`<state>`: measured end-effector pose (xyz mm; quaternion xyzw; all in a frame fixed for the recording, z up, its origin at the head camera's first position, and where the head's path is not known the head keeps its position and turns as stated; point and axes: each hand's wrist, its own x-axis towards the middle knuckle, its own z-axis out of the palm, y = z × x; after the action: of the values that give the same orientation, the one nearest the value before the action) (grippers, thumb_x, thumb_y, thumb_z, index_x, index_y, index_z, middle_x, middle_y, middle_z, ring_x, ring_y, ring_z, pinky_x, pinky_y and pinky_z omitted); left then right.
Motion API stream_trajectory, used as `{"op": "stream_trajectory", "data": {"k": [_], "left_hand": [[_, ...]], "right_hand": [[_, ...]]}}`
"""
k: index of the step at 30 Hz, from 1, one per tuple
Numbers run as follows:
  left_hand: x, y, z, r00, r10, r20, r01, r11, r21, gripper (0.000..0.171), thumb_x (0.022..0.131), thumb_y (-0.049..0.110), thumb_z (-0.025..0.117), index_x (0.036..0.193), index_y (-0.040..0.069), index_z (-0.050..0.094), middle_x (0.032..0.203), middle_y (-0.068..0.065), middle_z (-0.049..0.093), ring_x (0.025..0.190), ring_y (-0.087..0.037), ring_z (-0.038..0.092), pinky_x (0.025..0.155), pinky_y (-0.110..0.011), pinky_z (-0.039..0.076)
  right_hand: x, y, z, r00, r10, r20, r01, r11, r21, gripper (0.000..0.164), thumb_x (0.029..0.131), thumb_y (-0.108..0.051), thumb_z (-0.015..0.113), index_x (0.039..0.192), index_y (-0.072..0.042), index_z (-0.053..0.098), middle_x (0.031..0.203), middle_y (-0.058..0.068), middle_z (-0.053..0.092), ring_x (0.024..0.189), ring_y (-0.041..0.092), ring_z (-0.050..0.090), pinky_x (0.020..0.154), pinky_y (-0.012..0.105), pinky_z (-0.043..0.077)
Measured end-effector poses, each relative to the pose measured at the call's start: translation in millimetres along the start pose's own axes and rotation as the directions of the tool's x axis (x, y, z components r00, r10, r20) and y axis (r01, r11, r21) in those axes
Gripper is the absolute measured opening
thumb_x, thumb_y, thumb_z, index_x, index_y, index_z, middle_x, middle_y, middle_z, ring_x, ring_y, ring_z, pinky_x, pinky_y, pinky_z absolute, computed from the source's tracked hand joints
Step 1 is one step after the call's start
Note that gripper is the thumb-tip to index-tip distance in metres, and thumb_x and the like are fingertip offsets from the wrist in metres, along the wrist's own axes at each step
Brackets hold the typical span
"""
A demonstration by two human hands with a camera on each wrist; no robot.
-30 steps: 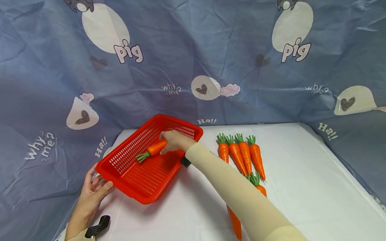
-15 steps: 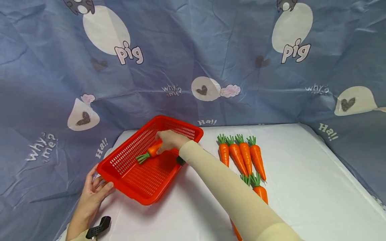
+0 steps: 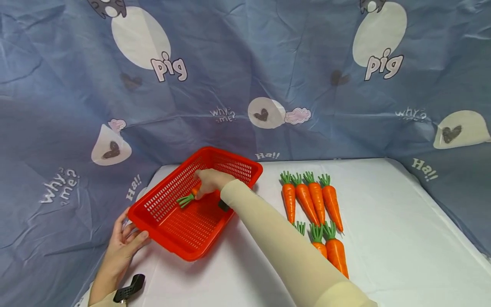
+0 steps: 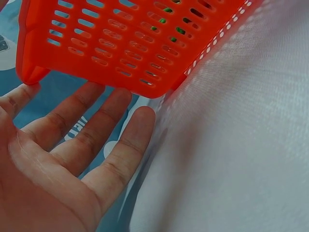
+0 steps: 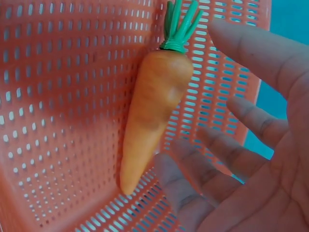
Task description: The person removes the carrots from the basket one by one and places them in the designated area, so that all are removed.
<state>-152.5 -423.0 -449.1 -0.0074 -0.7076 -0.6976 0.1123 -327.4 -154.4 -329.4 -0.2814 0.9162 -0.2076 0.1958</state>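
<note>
An orange carrot with green stalks lies alone in the red slotted basket, partly hidden in the head view by my right hand. The right wrist view shows the whole carrot, set along the basket's wall, with my right hand's spread fingers beside it and apart from it. My left hand is at the basket's near left corner, thumb towards the front rim. In the left wrist view, its fairly straight, spread fingers touch the basket's lower edge and corner.
Several carrots lie side by side to the right of the basket, stalks away from me. Nearer me lie more carrots, partly covered by my right sleeve. A white cloth covers the table; a printed blue curtain hangs behind.
My right hand has moved a little left inside the basket, over the carrot. The carrot stays about where it was. My right sleeve now uncovers more of the near carrots.
</note>
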Motion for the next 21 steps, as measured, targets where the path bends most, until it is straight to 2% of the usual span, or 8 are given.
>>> {"op": "stream_trajectory", "data": {"k": [10, 17, 21], "left_hand": [[0.0, 0.7, 0.4, 1.0, 0.011, 0.006, -0.011, 1.0, 0.015, 0.087, 0.102, -0.001, 0.069, 0.167, 0.031, 0.021, 0.131, 0.019, 0.066, 0.109, 0.002, 0.07, 0.083, -0.023, 0.065], [-1.8, 0.6, 0.0, 1.0, 0.027, 0.013, -0.027, 1.0, 0.004, 0.086, 0.102, -0.002, 0.068, 0.166, 0.03, 0.022, 0.13, 0.018, 0.067, 0.108, 0.001, 0.071, 0.083, -0.025, 0.065], [-1.3, 0.7, 0.3, 0.999, 0.034, 0.014, -0.034, 0.999, 0.001, 0.085, 0.102, -0.002, 0.068, 0.166, 0.03, 0.022, 0.131, 0.016, 0.067, 0.109, 0.0, 0.071, 0.083, -0.025, 0.065]], "right_hand": [[3, 2, 8, 1.0, 0.03, 0.007, -0.03, 1.0, 0.008, 0.082, 0.096, -0.032, 0.083, 0.166, -0.026, 0.041, 0.169, -0.002, 0.046, 0.156, 0.019, 0.043, 0.122, 0.041, 0.045], [5, -1, 11, 0.995, 0.079, 0.065, -0.079, 0.997, -0.006, 0.085, 0.096, -0.033, 0.083, 0.168, -0.031, 0.037, 0.169, -0.007, 0.046, 0.159, 0.017, 0.039, 0.13, 0.05, 0.035], [5, -2, 13, 0.995, 0.067, 0.077, -0.067, 0.998, -0.007, 0.084, 0.096, -0.033, 0.083, 0.168, -0.031, 0.038, 0.168, -0.007, 0.047, 0.157, 0.017, 0.041, 0.126, 0.048, 0.041]]}}
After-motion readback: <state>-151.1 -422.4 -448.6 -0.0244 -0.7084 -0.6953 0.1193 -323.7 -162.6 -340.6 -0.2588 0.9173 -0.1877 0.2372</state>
